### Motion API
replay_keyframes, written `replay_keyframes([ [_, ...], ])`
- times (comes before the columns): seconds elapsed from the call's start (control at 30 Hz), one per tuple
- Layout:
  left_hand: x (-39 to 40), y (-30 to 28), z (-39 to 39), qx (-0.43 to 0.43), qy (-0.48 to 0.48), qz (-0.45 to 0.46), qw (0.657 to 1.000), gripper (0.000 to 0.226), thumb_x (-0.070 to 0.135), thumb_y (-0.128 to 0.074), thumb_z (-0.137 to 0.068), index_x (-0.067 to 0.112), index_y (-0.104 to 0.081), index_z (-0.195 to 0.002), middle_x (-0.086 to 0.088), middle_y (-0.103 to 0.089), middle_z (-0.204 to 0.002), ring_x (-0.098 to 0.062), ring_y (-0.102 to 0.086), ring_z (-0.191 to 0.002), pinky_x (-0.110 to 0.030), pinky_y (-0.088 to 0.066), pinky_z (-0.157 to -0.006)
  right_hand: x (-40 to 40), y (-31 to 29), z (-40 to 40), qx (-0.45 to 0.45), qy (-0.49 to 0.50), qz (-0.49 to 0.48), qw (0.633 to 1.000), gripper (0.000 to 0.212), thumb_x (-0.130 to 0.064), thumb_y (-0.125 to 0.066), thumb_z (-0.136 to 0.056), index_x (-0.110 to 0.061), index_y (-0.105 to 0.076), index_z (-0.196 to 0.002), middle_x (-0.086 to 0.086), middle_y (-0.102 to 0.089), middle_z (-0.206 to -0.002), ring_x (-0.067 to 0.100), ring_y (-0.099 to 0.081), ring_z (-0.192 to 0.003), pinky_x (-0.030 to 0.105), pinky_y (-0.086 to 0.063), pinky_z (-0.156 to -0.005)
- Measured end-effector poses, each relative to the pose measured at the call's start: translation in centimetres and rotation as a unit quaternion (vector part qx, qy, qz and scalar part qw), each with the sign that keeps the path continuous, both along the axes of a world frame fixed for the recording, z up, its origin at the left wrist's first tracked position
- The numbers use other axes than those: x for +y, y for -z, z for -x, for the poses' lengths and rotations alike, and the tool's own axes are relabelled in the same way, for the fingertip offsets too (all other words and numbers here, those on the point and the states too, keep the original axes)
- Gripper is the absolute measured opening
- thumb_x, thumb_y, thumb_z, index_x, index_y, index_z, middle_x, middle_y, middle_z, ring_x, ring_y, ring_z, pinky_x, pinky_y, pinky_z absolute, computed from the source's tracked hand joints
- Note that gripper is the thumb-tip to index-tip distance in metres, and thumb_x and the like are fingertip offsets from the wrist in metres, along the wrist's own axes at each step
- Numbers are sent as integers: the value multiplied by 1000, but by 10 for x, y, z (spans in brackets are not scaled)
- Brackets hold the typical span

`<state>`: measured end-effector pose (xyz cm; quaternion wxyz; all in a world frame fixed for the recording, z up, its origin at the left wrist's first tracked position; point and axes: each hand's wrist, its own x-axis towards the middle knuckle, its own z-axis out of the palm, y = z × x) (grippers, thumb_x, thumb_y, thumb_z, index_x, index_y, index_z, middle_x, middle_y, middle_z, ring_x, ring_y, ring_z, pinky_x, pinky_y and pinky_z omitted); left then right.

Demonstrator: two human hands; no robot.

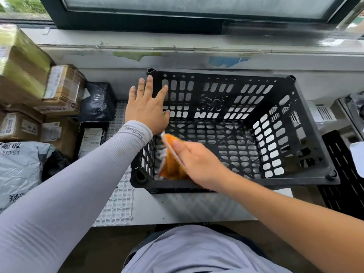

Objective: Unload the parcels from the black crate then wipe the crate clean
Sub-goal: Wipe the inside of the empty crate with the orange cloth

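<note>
Nearest the viewer, the right hand (194,158) pinches an orange cloth (172,157) between thumb and fingers and holds it against the inside of the near-left wall of the crate (307,123). The cloth is blurred, and whether it presses flat on the plastic cannot be told. The crate stands on a grey table (197,207), its left edge over a white grid mat (118,203); no parcel is visible inside it, so the unloading appears done and the wiping is in hand.

Farther out, the left hand (146,105), in a grey sleeve (78,174), lies with fingers straight and spread over the crate's far-left rim, gripping nothing; it probably braces the crate.

Risks, as judged: the walls and floor are open lattice, so the cloth may snag in a slot or skip the ribs and leave dirt. A hard stroke toward the left wall could slide the crate on the mat if the flat left hand slips.

Surroundings: the parcels (61,89), cardboard boxes and grey and black mailer bags, are stacked just left of the crate, leaving little room on that side. A second black crate (342,174) and other items stand close on the right. A wall and window sill (177,39) rise just behind, so the crate cannot be pushed away.
</note>
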<state>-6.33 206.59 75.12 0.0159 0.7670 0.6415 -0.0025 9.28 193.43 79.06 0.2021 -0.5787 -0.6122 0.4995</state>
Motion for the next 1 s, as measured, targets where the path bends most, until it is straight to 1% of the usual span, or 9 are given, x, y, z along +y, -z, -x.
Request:
replay_keyframes([
  [0.07, 0, -2, 0, -33, -7, -6, 999, 74, 52, -43, -104, 30, -8, -165, -16, 2, -173, -34, 1, -159, -53, -5, -129, 17, -2, -1, 96, 91, 88, 987, 62, -62, -36, -104, -19, -63, -69, 6, -63, -71, 17, -61, -64, 35, -56, -75],
  [0.13, -1, -4, 1, -60, -16, -10, 998, 71, 53, -38, -105, 29, -8, -166, -14, -1, -173, -32, -1, -160, -51, -4, -129, 32, -3, -4, 223, 172, 205, 937, 60, -62, -41, -104, -11, -70, -90, 14, -65, -87, 26, -67, -78, 49, -60, -90],
  [0.27, 2, -4, 2, -81, -18, 7, 997, 67, 53, -31, -108, 28, -8, -165, -10, -1, -173, -29, 0, -160, -50, -1, -129, 62, 6, -13, 325, 249, 266, 873, 60, -57, -39, -107, -13, -74, -85, 13, -71, -92, 30, -72, -85, 46, -63, -78],
  [0.5, 16, -4, 5, -77, -10, 34, 996, 70, 54, -30, -107, 27, -2, -166, -10, 5, -173, -29, 6, -160, -52, 2, -129, 117, -2, -28, 343, 346, 204, 849, 48, -46, -36, -110, -12, -66, -95, 10, -70, -85, 25, -71, -76, 47, -63, -79],
  [0.67, 22, -4, 4, -67, -10, 15, 998, 78, 50, -43, -104, 25, -3, -166, -10, 2, -173, -29, 4, -160, -51, 0, -128, 173, -31, -26, 359, 429, 4, 829, 52, -56, -36, -108, -12, -63, -109, 13, -74, -101, 28, -74, -92, 53, -61, -87],
  [0.73, 22, -4, 5, -70, -8, 18, 997, 80, 50, -45, -103, 25, -3, -166, -10, 4, -173, -29, 5, -160, -51, 0, -129, 190, -38, -9, 317, 397, -113, 854, 56, -56, -28, -109, -13, -63, -109, 14, -72, -100, 22, -67, -79, 42, -64, -78],
  [0.83, 21, -3, 4, -68, -4, 21, 997, 83, 48, -48, -101, 24, -3, -166, -11, 7, -173, -30, 7, -159, -49, -1, -129, 213, -13, 21, 131, 282, -268, 912, 48, -45, -25, -112, -12, -59, -121, 5, -69, -90, 4, -60, -64, 21, -49, -63],
  [0.9, 19, -3, 4, -72, 0, 19, 997, 85, 45, -50, -99, 23, -4, -166, -12, 7, -173, -30, 7, -159, -49, -1, -129, 224, 17, 35, -32, 150, -322, 934, 48, -44, -28, -111, -11, -57, -130, -2, -68, -100, 3, -65, -86, 25, -47, -85],
  [1.0, 20, -2, 4, -60, -3, 25, 998, 83, 43, -51, -97, 17, -12, -165, -12, 6, -173, -30, 8, -159, -50, -1, -129, 235, 50, 45, -301, 8, -339, 891, 58, -50, -18, -110, -19, -52, -145, 4, -63, -138, 27, -53, -133, 49, -22, -122],
])
